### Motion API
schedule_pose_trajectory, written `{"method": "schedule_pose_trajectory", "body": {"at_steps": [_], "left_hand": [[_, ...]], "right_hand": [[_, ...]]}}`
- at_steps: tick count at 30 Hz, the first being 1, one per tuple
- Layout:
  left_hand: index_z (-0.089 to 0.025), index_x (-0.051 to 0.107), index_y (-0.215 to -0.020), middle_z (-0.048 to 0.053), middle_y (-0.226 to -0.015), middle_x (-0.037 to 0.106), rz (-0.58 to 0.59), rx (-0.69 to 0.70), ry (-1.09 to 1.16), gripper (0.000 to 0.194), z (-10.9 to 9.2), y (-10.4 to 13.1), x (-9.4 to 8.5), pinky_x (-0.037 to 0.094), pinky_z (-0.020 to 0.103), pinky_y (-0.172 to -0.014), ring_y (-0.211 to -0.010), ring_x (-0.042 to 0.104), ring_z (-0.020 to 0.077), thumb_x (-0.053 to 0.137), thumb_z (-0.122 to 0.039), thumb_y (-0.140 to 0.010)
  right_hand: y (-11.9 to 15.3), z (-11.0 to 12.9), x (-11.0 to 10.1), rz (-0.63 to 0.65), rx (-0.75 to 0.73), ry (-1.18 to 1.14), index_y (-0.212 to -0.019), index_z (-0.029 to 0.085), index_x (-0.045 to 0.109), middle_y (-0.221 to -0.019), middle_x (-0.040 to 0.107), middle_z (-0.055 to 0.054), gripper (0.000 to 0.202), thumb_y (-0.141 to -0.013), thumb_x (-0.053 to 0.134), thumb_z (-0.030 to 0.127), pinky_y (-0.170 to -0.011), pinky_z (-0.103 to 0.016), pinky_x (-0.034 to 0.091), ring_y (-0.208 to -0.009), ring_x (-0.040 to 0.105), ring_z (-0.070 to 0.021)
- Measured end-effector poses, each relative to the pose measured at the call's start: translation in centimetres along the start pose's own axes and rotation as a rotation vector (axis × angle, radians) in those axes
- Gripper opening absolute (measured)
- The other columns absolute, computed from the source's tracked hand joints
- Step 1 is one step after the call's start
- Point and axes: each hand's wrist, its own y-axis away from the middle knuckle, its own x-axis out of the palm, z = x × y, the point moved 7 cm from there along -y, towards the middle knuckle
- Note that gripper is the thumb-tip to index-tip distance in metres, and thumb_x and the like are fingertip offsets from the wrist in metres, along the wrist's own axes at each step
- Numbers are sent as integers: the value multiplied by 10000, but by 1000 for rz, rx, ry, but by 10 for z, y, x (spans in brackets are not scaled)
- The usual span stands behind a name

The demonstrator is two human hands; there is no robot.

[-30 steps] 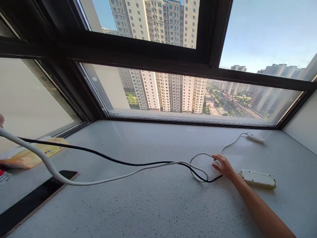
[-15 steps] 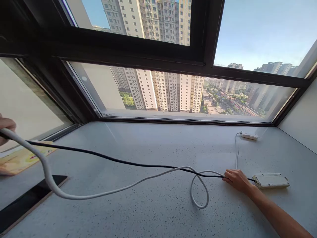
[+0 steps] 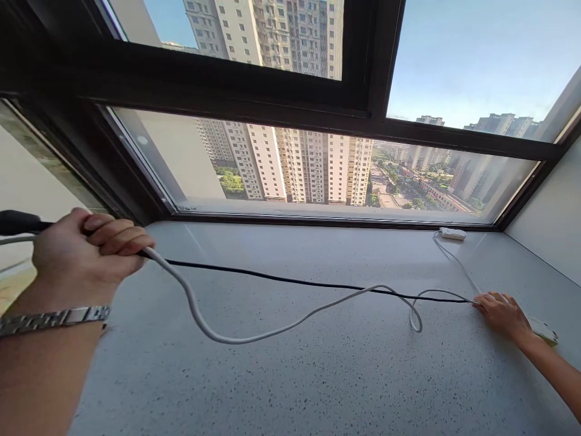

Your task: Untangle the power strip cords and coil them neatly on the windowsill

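My left hand (image 3: 91,245), with a metal-banded watch (image 3: 68,317) at its wrist, is closed round a white cable (image 3: 236,340) and a thin black cable (image 3: 272,275). A thick black connector end (image 3: 18,223) sticks out on its left side. Both cables stretch across the sill to my right hand (image 3: 503,312), whose fingers are closed on them. Between the hands the white cable sags and forms a small loop near the right. Partly hidden behind my right hand and wrist lies a white rectangular box (image 3: 547,332).
A small white box (image 3: 452,234) with a thin white cord sits at the back right of the speckled sill (image 3: 290,387). Dark window frames (image 3: 272,100) border the sill behind. A yellowish item (image 3: 13,290) shows at the left edge, mostly behind my left arm.
My left hand has come in from the left edge, holding the cables. My right hand has slid right towards the larger white box, now partly covering it. The white loop has shrunk and shifted right.
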Motion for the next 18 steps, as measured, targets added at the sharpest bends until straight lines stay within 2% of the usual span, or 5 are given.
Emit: {"method": "schedule_pose_trajectory", "body": {"at_steps": [2, 5, 9, 12, 18], "left_hand": [[-179, 203, -563, -68, -369, 160, -114, 35, 9, 388, 19, 4, -7, 187, 171, -273, -282, 126, 64, 260, -181, -947], [-188, 234, -587, -81, -383, 171, -197, -69, 71, 386, 65, 6, -21, 176, 177, -293, -299, 136, 63, 267, -205, -971], [-196, 243, -603, -85, -406, 153, -221, -207, 81, 384, 110, 5, -46, 132, 198, -312, -315, 113, 65, 250, -201, -987], [-192, 246, -605, -83, -410, 145, -227, -278, 77, 382, 124, 6, -63, 113, 196, -320, -316, 102, 60, 240, -182, -986], [-185, 257, -605, -83, -386, 180, -223, -335, 53, 384, 132, 6, -76, 123, 177, -314, -298, 132, 51, 247, -183, -989]], "right_hand": [[3, -23, 17, 40, 73, -10, -1080, 237, 696, -1186, 670, -110, 438, -874, 331, 365, -949, -560, 402, -1168, 553, -351], [5, -51, 37, 103, 164, -38, -1149, 252, 678, -1250, 633, -99, 505, -846, 311, 422, -950, -584, 399, -1201, 526, -372], [1, -63, 36, 219, 233, -9, -1140, 262, 687, -1263, 620, -108, 491, -733, 449, 400, -970, -652, 351, -1237, 478, -422], [-6, -42, 14, 293, 223, -88, -1237, 232, 627, -1377, 518, -119, 606, -654, 532, 367, -992, -622, 360, -1295, 410, -422], [-35, 54, -44, 251, -8, -524, -1393, 209, 468, -1359, 546, -106, 632, -855, 374, 528, -938, -414, 463, -1215, 523, -308]]}}
